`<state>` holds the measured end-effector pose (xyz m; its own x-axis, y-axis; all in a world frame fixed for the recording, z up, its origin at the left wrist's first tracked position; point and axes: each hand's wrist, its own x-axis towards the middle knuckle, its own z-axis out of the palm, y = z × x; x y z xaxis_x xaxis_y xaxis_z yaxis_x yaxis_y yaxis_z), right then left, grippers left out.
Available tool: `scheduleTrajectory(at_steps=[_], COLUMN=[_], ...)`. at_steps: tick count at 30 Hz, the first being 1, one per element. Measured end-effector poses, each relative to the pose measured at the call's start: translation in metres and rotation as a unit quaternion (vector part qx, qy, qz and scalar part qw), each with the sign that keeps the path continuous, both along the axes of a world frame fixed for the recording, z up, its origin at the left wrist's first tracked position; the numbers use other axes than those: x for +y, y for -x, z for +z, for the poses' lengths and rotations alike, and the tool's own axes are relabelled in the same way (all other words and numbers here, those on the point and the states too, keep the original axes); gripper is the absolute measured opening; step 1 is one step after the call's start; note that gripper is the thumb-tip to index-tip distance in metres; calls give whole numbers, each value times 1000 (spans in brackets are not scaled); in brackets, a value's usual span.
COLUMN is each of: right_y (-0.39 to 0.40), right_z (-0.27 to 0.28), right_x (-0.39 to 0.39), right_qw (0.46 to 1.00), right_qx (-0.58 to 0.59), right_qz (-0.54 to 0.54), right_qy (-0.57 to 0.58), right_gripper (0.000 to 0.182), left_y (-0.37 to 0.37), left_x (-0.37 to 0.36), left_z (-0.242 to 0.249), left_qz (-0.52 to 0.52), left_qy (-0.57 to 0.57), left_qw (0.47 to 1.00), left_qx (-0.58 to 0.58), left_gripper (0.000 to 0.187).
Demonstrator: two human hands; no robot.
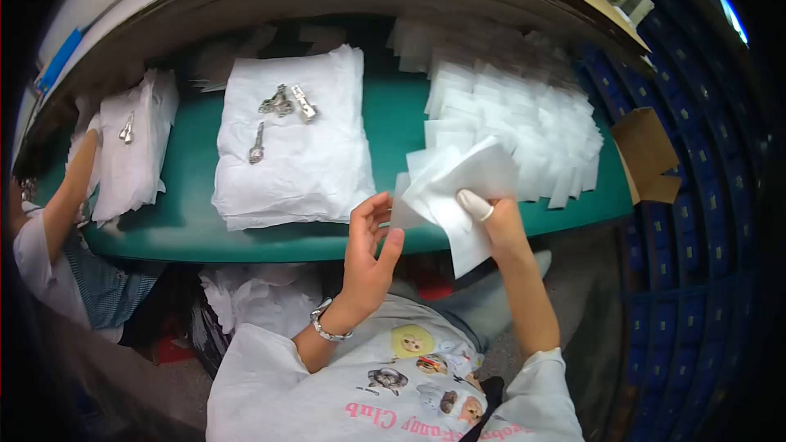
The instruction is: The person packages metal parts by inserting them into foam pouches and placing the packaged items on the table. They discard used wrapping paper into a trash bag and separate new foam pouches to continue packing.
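Several white paper sheets (467, 188) are fanned out in my right hand (495, 221), whose thumb wears a white covering and presses on them. My left hand (368, 258) is beside their left edge, fingers apart and slightly curled, with nothing in it. On the green table (393, 115), left of my hands, lies a stack of white sheets (311, 172) with a few small metal pieces (280, 101) on top. Behind the held sheets spreads a large pile of overlapping white papers (524, 106).
At the far left, a co-worker's arm (75, 180) reaches to another white stack (139, 172) bearing a metal piece (127, 128). An open cardboard box (649, 155) stands at the table's right end, near blue drawers (684, 245). A white-lined bag (262, 299) is below the table.
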<state>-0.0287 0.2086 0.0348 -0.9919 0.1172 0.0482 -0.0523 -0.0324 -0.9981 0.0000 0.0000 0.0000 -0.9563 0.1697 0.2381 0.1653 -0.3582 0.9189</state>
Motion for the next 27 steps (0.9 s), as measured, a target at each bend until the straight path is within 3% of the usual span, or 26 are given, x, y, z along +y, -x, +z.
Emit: scheduleTrajectory(at_steps=[2,3,5,7,9,11,12,13,15,18,20,22,24,27], right_y=[23,73,128,194,254,314,349,384,411,442,477,479,436,430], right_z=[25,8,36,25,19,-6,-26,-46,-48,-79,-128,-128,-75,-25], right_x=[18,-74,-76,-73,-86,-89,-87,-84,-96,-95,-70,-63,-69,-62], right_qw=[998,993,991,993,993,997,995,987,969,938,953,928,839,860], right_qx=[-51,-83,-127,-98,-88,-62,-6,-39,-88,-9,11,42,85,-139], right_qz=[1,-8,-44,-67,-80,-32,-43,-69,-47,-42,-34,-32,-33,104], right_qy=[36,84,18,-25,6,16,-94,-139,-227,-343,-302,-369,-536,-479], right_gripper=[43,42,41,43,43,45,47,46,45,43,42,42,41,41], left_y=[-8,23,34,39,47,50,51,52,51,53,54,60,64,69], left_x=[19,-78,-78,-77,-82,-79,-78,-77,-74,-73,-70,-72,-74,-78], left_z=[4,6,-6,-8,-11,-16,-16,-13,-4,9,12,16,17,18], left_qz=[53,69,96,103,81,77,83,89,60,-8,-21,12,55,119], left_qy=[-31,46,36,21,22,10,39,71,94,94,73,94,119,164], left_qw=[998,996,994,994,996,997,996,994,993,994,996,994,990,978], left_qx=[7,12,33,8,-7,-22,-9,1,37,53,42,51,53,44], left_gripper=[45,43,39,31,28,22,20,18,17,20,20,19,18,16])
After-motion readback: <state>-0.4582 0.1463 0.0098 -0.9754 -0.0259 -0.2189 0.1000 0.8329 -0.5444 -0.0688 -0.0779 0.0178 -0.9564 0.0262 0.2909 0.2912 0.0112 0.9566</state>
